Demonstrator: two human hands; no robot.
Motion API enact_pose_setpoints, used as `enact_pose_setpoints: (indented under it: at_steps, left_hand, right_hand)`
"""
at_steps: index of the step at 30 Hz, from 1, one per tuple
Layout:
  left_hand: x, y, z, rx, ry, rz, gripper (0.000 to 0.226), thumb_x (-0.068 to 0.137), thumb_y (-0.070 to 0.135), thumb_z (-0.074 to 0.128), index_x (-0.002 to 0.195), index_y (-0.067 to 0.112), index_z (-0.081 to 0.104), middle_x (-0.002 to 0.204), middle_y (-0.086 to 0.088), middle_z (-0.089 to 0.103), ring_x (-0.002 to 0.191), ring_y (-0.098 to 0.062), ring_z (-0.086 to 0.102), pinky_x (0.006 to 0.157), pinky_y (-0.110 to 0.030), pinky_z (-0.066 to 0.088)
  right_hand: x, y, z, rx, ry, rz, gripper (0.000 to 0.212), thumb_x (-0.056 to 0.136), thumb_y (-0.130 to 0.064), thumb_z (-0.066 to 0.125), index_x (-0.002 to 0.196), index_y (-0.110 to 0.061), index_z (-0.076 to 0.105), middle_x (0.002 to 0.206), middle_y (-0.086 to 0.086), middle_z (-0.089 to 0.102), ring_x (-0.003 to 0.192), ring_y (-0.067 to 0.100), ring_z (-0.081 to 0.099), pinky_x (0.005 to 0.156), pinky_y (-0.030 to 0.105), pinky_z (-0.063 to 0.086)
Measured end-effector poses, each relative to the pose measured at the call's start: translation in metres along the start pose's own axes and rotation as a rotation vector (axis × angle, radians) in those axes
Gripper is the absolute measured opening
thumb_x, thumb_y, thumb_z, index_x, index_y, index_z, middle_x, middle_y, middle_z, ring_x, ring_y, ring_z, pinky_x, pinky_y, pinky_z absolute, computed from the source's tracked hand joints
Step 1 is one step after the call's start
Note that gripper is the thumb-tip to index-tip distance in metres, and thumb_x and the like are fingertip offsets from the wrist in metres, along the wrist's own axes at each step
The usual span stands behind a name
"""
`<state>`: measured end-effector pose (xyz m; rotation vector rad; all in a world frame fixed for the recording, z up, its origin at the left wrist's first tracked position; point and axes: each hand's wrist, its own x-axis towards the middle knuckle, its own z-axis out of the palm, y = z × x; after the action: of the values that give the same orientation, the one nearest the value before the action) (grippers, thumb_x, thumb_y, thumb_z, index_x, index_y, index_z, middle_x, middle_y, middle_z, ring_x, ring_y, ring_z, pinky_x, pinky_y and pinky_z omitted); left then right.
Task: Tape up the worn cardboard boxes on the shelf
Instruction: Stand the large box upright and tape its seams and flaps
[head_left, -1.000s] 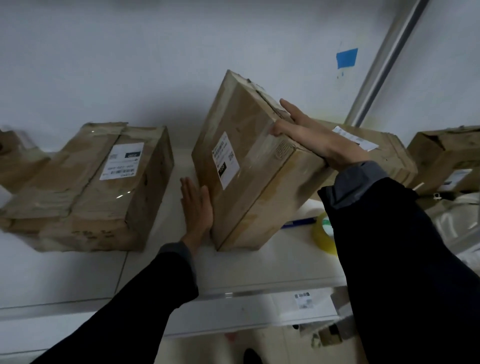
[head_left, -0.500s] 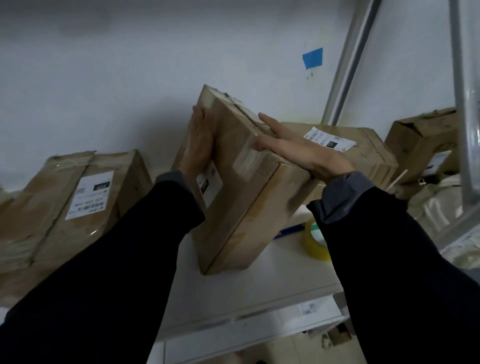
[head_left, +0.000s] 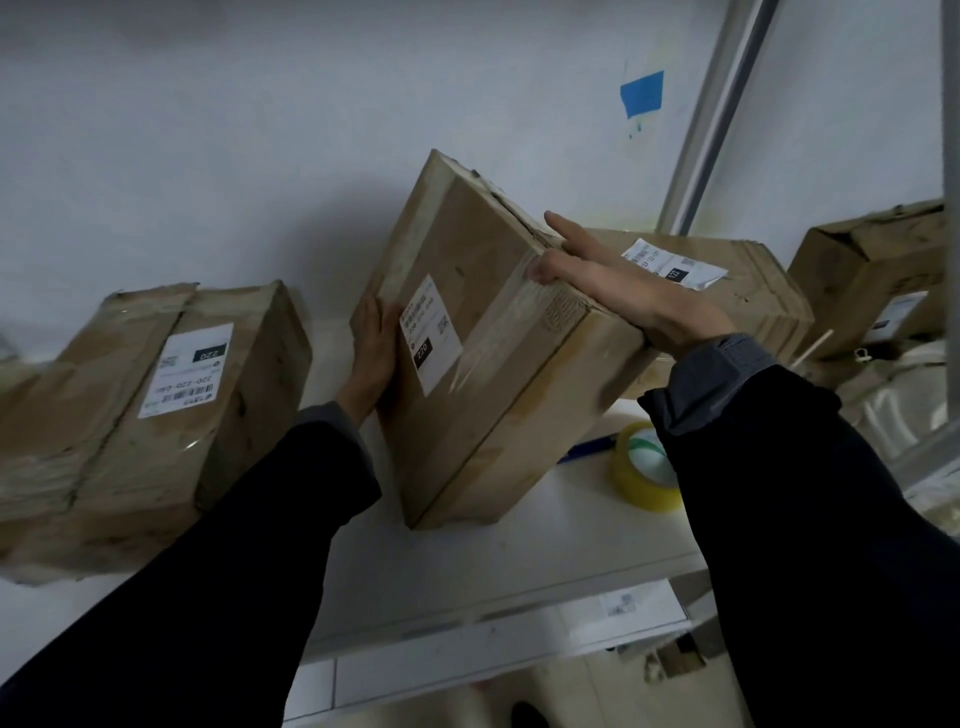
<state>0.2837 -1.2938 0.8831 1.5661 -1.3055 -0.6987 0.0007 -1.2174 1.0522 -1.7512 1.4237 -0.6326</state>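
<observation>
Cardboard box (head_left: 483, 332) tilted on one edge on shelf (head_left: 545, 551). Left hand (head_left: 371, 358) flat against side, right hand (head_left: 623, 291) on top, fingers straight. Risk: box slips, topples onto tape roll (head_left: 641, 475).

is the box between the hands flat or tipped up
Tipped up: the box stands on its lower edge, leaning between the left hand and right hand.

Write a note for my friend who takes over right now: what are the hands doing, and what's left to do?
Left hand: flat against the left side of the tilted box.
Right hand: lies flat over its top right edge.
Box stands tipped on the shelf, clear tape already across it.
Tape roll lies on the shelf under the right arm.
Left: other boxes; whether they need tape, I can't tell.
</observation>
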Motion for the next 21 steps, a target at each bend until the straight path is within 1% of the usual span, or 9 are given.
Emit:
enact_pose_setpoints:
  at_steps: [2, 4, 6, 8, 12, 15, 17, 20, 21]
  left_hand:
    - [-0.016, -0.001, -0.003, 0.000, -0.042, -0.066, 0.062, 0.098, 0.065, 0.029, 0.137, 0.018, 0.040, 0.147, -0.009, 0.036, 0.135, -0.030, 0.040, 0.116, -0.054, 0.032]
    - [-0.031, -0.010, -0.005, -0.060, -0.074, -0.233, 0.088, 0.095, 0.075, 0.028, 0.160, 0.018, 0.009, 0.168, -0.002, 0.006, 0.152, -0.025, 0.015, 0.123, -0.051, 0.018]
    - [-0.037, -0.023, -0.008, -0.206, -0.103, -0.415, 0.119, 0.078, 0.092, 0.034, 0.159, 0.018, -0.013, 0.169, -0.002, -0.002, 0.154, -0.026, 0.015, 0.123, -0.051, 0.022]
    - [-0.041, -0.024, -0.011, -0.310, -0.123, -0.520, 0.129, 0.070, 0.095, 0.045, 0.161, 0.012, 0.005, 0.164, -0.006, 0.026, 0.144, -0.028, 0.037, 0.117, -0.047, 0.036]
    - [-0.048, 0.000, -0.019, -0.389, -0.045, -0.546, 0.070, 0.089, 0.068, 0.059, 0.129, 0.011, 0.059, 0.119, -0.003, 0.067, 0.103, -0.022, 0.064, 0.089, -0.037, 0.054]
    - [-0.049, 0.020, -0.041, -0.385, -0.017, -0.538, 0.049, 0.093, 0.057, 0.059, 0.114, 0.013, 0.064, 0.106, -0.010, 0.072, 0.084, -0.020, 0.067, 0.068, -0.030, 0.054]
    - [-0.057, 0.041, -0.063, -0.317, 0.029, -0.522, 0.047, 0.098, 0.047, 0.055, 0.125, 0.008, 0.058, 0.106, -0.011, 0.068, 0.084, -0.022, 0.064, 0.065, -0.030, 0.050]
    - [-0.070, 0.060, -0.096, -0.017, 0.025, -0.382, 0.083, 0.090, 0.052, 0.061, 0.151, 0.002, 0.034, 0.140, -0.008, 0.052, 0.117, -0.023, 0.055, 0.092, -0.033, 0.049]
    - [-0.074, 0.063, -0.105, 0.053, 0.014, -0.337, 0.076, 0.093, 0.050, 0.061, 0.149, 0.005, 0.036, 0.140, 0.001, 0.048, 0.120, -0.019, 0.051, 0.093, -0.030, 0.046]
  right_hand:
    - [0.000, 0.000, 0.000, -0.006, 0.000, -0.006, 0.085, 0.067, -0.073, 0.058, 0.145, -0.058, 0.028, 0.149, -0.014, 0.045, 0.141, 0.013, 0.035, 0.118, 0.046, 0.024]
    - [-0.001, 0.000, 0.000, -0.009, 0.007, -0.018, 0.085, 0.069, -0.071, 0.058, 0.146, -0.057, 0.027, 0.153, -0.010, 0.040, 0.140, 0.015, 0.036, 0.117, 0.044, 0.026]
    - [-0.001, 0.000, 0.001, 0.006, 0.027, -0.026, 0.085, 0.071, -0.066, 0.059, 0.148, -0.055, 0.025, 0.152, -0.007, 0.039, 0.137, 0.017, 0.038, 0.113, 0.042, 0.030]
    - [-0.002, 0.001, 0.000, 0.027, 0.044, -0.037, 0.084, 0.073, -0.062, 0.061, 0.150, -0.049, 0.028, 0.150, -0.007, 0.041, 0.133, 0.016, 0.041, 0.104, 0.036, 0.034]
    - [-0.005, -0.007, 0.001, 0.072, 0.073, -0.035, 0.074, 0.083, -0.052, 0.063, 0.150, -0.040, 0.035, 0.139, -0.008, 0.045, 0.110, 0.009, 0.051, 0.077, 0.022, 0.038]
    - [-0.008, -0.011, 0.008, 0.121, 0.079, -0.025, 0.065, 0.081, -0.054, 0.062, 0.142, -0.036, 0.048, 0.126, -0.012, 0.056, 0.099, 0.007, 0.057, 0.073, 0.027, 0.043]
    - [-0.006, -0.012, 0.020, 0.154, 0.072, 0.018, 0.054, 0.079, -0.059, 0.058, 0.128, -0.035, 0.059, 0.116, -0.011, 0.061, 0.100, 0.014, 0.059, 0.070, 0.033, 0.043]
    - [-0.003, 0.001, 0.049, 0.285, 0.014, 0.089, 0.049, 0.076, -0.066, 0.057, 0.108, -0.031, 0.068, 0.107, 0.001, 0.070, 0.099, 0.029, 0.066, 0.077, 0.039, 0.050]
    - [-0.003, 0.007, 0.062, 0.359, -0.001, 0.102, 0.047, 0.078, -0.063, 0.058, 0.106, -0.028, 0.070, 0.104, 0.005, 0.072, 0.098, 0.032, 0.067, 0.080, 0.041, 0.050]
